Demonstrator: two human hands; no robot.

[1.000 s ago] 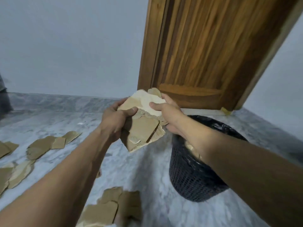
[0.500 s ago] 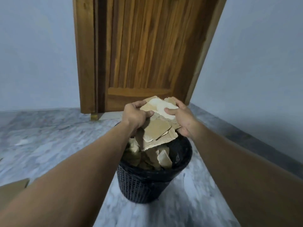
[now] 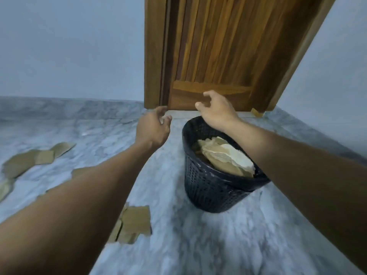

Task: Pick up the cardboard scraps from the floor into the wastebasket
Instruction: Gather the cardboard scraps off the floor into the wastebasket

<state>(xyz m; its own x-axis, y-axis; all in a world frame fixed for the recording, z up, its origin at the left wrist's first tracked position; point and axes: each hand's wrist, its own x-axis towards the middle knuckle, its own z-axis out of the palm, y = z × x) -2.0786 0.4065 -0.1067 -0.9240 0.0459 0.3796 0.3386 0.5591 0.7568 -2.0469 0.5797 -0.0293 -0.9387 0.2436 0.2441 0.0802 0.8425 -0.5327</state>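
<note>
Our left hand (image 3: 154, 128) hangs beside the black wastebasket (image 3: 208, 187), our right hand (image 3: 215, 112) over its far rim, both empty, fingers loosely spread as suits a drop; cardboard scraps (image 3: 224, 157) fill it, while loose scraps (image 3: 135, 223) wait on the marble floor (image 3: 198, 245)

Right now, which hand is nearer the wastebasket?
Right. The right hand hovers over the far rim of the wastebasket, fingers loosely spread and empty. The left hand is off to the basket's left, over the marble floor, also empty.
</note>
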